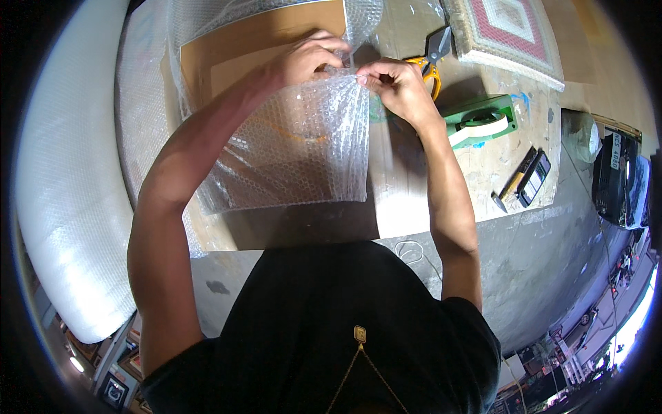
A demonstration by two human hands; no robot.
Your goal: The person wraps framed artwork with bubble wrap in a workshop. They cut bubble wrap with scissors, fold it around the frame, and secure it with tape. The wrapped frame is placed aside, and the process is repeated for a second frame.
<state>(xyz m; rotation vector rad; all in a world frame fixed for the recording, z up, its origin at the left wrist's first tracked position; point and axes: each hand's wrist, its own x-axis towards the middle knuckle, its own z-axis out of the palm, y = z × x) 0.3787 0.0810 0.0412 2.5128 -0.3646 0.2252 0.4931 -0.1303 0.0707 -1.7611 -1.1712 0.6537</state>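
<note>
A sheet of clear bubble wrap (296,152) is folded over the near part of a flat brown panel (262,31), whose far part shows uncovered. My right hand (400,86) pinches the wrap's edge at its right corner between thumb and fingertips. Close beside it, my left hand (314,56) reaches across the panel with bent fingers closed at the same edge; its thumb is mostly hidden. More bubble wrap lies under and beyond the panel. Just right of my right hand are scissors (436,56) with orange handles.
A green tape dispenser (486,117) stands on the worktable (407,207), with a knife (512,186) and a dark handheld device (534,178) nearer its right edge. A wrapped frame (507,31) lies at the far right. A large bubble wrap roll (72,172) stands left.
</note>
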